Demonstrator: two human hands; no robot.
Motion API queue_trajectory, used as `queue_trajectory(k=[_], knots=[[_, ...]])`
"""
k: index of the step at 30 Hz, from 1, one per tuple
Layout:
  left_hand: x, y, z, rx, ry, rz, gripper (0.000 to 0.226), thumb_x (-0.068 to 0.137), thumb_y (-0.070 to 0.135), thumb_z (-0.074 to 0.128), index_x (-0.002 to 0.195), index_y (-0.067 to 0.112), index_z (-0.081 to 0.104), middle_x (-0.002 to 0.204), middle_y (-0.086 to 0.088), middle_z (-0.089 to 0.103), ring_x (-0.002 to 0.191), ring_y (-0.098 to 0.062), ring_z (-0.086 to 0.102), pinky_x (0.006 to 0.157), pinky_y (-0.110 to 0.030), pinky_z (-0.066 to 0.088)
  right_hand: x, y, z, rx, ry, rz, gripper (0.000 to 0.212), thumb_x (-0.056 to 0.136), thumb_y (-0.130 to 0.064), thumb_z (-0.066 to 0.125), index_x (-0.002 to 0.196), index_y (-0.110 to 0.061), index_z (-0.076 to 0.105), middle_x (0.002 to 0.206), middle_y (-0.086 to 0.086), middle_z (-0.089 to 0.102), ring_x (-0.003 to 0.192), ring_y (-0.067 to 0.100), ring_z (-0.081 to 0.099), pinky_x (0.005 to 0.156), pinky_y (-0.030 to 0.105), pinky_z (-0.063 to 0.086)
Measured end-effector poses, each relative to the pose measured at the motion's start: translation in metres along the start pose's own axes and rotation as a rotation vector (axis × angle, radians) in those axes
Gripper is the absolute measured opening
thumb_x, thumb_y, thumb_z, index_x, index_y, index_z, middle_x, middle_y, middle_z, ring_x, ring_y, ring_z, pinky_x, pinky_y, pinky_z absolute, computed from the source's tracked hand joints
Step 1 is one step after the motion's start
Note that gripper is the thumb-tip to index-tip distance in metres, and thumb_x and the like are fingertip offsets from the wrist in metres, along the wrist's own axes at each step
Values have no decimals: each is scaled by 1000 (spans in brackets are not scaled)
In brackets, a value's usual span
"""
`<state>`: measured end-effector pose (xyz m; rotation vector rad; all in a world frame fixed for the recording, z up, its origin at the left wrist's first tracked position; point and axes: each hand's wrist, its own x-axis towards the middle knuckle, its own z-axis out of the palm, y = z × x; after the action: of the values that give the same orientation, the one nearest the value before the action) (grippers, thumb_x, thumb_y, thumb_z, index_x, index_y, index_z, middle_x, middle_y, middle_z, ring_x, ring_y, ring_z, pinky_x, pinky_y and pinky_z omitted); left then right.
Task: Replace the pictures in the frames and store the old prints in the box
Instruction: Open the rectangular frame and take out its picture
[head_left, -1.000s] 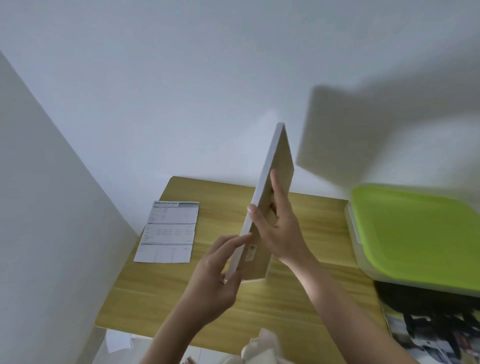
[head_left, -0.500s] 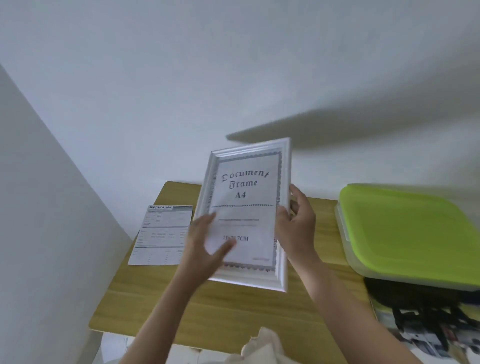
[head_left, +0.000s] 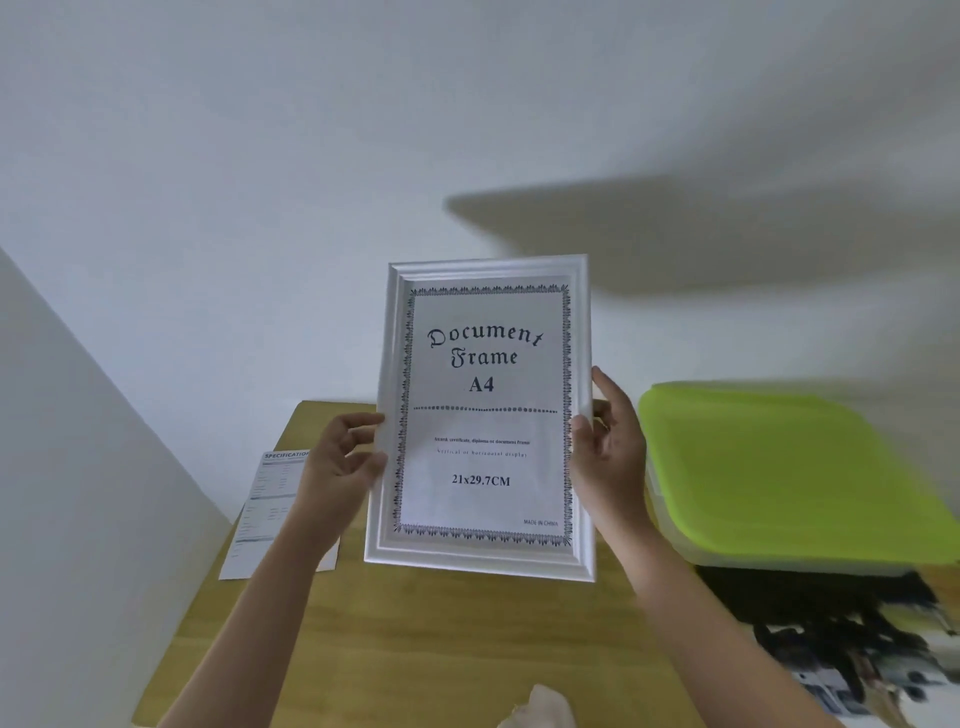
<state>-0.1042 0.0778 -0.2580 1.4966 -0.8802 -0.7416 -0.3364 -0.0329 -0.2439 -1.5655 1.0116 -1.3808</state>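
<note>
A white picture frame (head_left: 483, 561) is held upright above the wooden table (head_left: 415, 639), its front facing me. Inside it is a printed sheet (head_left: 485, 415) reading "Document Frame A4". My right hand (head_left: 610, 457) grips the frame's right edge, thumb on the front and fingers behind. My left hand (head_left: 340, 462) holds the left edge with curled fingers. A box with a lime green lid (head_left: 779, 467) sits on the table at the right, closed.
A white specification sheet (head_left: 270, 509) lies flat on the table's left side, partly behind my left arm. A dark glossy print (head_left: 857, 654) lies under the box at the lower right. A pale crumpled thing (head_left: 540, 709) shows at the bottom edge. White walls stand behind and to the left.
The frame has turned from edge-on with its back showing to front-facing and upright. My left hand moved off the front to the left edge. My view shifted left.
</note>
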Motion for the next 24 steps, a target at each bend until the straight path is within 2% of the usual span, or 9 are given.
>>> queue_trajectory(k=[2,4,7,12,15,20,24], knots=[[16,18,4,-13,3,51,46,84,-14,54,99,28,60,102,-17,57,77,-23,55,75,-39,48,18,-6,0,-2,21,-55,46,87,-6,47,129,-24,45,84,21,55,61,14,46,54,19,41],[29,42,11,-43,-1,115,45,84,-16,52,99,26,59,96,-15,59,74,-22,55,71,-32,48,40,-16,-5,-9,34,-106,48,88,-6,46,132,-25,44,88,16,57,61,12,48,55,21,41],[47,91,25,-59,11,215,49,83,-16,52,101,29,60,88,-10,64,73,-22,57,70,-33,49,78,-38,-17,-4,51,-189,53,92,3,45,137,-24,40,92,14,57,59,10,47,55,22,41],[92,162,48,-104,55,412,52,84,-12,54,106,35,60,90,-13,67,75,-26,58,77,-39,50,153,-84,-27,82,100,-359,60,93,1,46,127,-47,38,102,22,55,65,12,51,57,20,43],[118,202,68,-137,81,518,52,84,-13,53,108,33,59,88,-10,68,72,-21,59,77,-37,51,203,-113,-39,103,124,-473,61,91,-1,48,125,-51,39,100,23,54,62,14,48,58,14,42],[159,254,91,-145,125,638,51,84,-12,52,111,31,58,93,-15,68,74,-23,63,78,-38,52,275,-155,-50,82,161,-634,59,91,4,49,132,-38,41,85,12,50,64,12,44,61,10,40],[188,276,98,-137,147,660,49,83,-12,52,109,29,56,92,-15,67,74,-25,62,75,-40,52,313,-169,-46,98,166,-660,57,90,5,48,135,-30,42,80,6,51,66,12,47,62,11,41]])
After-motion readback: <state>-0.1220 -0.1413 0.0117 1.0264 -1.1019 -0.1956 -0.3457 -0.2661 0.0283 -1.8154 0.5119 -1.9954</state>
